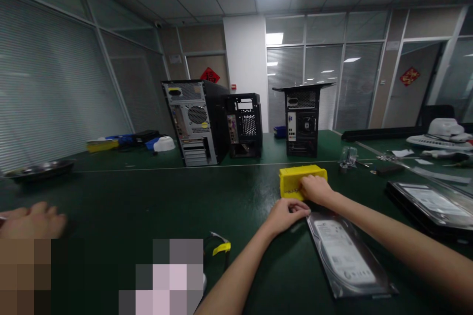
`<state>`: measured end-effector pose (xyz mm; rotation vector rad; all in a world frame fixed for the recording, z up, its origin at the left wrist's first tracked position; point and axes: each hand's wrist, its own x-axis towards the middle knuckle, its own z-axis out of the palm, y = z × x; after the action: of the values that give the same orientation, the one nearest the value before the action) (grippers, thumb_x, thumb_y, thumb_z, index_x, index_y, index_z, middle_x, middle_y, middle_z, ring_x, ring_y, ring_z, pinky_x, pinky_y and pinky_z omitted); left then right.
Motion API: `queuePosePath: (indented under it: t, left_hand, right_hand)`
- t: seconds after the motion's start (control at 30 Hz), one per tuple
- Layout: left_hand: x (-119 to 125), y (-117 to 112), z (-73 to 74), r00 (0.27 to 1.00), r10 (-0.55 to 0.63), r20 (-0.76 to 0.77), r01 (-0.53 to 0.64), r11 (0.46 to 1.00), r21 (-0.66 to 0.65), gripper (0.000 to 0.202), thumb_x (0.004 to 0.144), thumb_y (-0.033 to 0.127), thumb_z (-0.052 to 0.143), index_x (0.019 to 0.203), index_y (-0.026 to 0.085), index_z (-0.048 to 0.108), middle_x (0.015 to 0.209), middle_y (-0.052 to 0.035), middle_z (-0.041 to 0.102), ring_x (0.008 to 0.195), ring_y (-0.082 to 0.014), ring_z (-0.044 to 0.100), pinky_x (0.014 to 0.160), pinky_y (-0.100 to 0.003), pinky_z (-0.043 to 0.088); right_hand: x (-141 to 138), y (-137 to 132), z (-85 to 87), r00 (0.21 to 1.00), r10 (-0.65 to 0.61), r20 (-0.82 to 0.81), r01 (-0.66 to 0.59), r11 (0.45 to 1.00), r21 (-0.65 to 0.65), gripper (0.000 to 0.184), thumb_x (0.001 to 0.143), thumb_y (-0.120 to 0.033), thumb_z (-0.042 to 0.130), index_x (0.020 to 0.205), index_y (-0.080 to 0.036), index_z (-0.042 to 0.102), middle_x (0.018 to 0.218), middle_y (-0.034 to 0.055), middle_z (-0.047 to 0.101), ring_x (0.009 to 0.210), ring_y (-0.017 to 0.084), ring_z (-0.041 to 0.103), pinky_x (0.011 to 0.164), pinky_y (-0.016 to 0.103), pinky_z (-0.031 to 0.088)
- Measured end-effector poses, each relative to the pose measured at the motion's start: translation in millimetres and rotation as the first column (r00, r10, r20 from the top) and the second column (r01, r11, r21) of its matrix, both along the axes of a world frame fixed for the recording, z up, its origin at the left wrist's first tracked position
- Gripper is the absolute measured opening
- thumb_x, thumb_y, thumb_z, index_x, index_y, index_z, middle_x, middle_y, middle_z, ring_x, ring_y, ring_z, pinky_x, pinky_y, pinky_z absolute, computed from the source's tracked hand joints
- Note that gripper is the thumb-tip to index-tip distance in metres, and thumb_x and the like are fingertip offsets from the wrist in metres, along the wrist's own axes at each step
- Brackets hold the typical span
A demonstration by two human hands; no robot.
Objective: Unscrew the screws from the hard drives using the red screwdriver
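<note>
A yellow plastic bin [288,177] lies tipped toward me, with small metal screws visible along its lower side. My right hand [316,190] reaches into its opening, fingers bent and drawn together; whatever they pinch is hidden. Just in front of the bin, my left hand [286,215] has thumb and fingertips closed at the upper left corner of a hard drive [342,251]. That drive lies label up in a clear bag on the green table, below my right forearm.
Three computer cases stand behind: a large one [195,123], a smaller one [244,125] and one at right [302,120]. More hard drives [432,204] lie at right. Another person's hand [35,221] is at left, near a metal dish [40,171]. A yellow-tagged cable [221,248] lies nearby.
</note>
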<state>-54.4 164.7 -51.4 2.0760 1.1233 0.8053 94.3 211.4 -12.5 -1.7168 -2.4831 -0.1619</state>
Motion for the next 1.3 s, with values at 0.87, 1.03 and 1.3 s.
queuePosePath:
  t: [0.87, 1.03, 1.3]
  left_hand:
    - [-0.2, 6.0, -1.9, 0.999, -0.034, 0.006, 0.034, 0.999, 0.002, 0.035, 0.076, 0.042, 0.052, 0.093, 0.015, 0.066, 0.088, -0.0049, 0.067, 0.079, -0.0164, 0.059, 0.071, -0.025, 0.042]
    - [0.9, 5.9, -0.5, 0.999, -0.038, 0.013, 0.038, 0.999, 0.017, 0.037, 0.079, 0.044, 0.048, 0.094, 0.015, 0.066, 0.094, -0.0057, 0.067, 0.084, -0.0169, 0.059, 0.075, -0.025, 0.041]
    - [2.0, 4.2, -1.1, 0.999, -0.035, 0.003, 0.035, 0.999, -0.011, 0.037, 0.074, 0.043, 0.054, 0.094, 0.014, 0.065, 0.085, -0.0052, 0.067, 0.075, -0.0155, 0.059, 0.068, -0.023, 0.042]
  right_hand:
    - [68.1, -51.9, 31.0, 0.98, 0.198, -0.006, -0.198, 0.98, -0.021, 0.019, 0.079, -0.027, 0.048, 0.087, -0.025, 0.065, 0.086, 0.0041, 0.066, 0.081, 0.022, 0.062, 0.063, 0.029, 0.041]
    - [98.8, -56.1, 17.9, 0.987, 0.161, 0.019, -0.16, 0.986, -0.054, 0.019, 0.077, -0.023, 0.049, 0.086, -0.026, 0.066, 0.087, 0.0027, 0.066, 0.081, 0.022, 0.062, 0.063, 0.029, 0.041]
    - [104.1, -63.1, 2.2, 0.992, 0.126, 0.009, -0.126, 0.991, -0.043, 0.023, 0.08, -0.021, 0.043, 0.088, -0.025, 0.064, 0.091, 0.0033, 0.065, 0.082, 0.021, 0.061, 0.063, 0.028, 0.04]
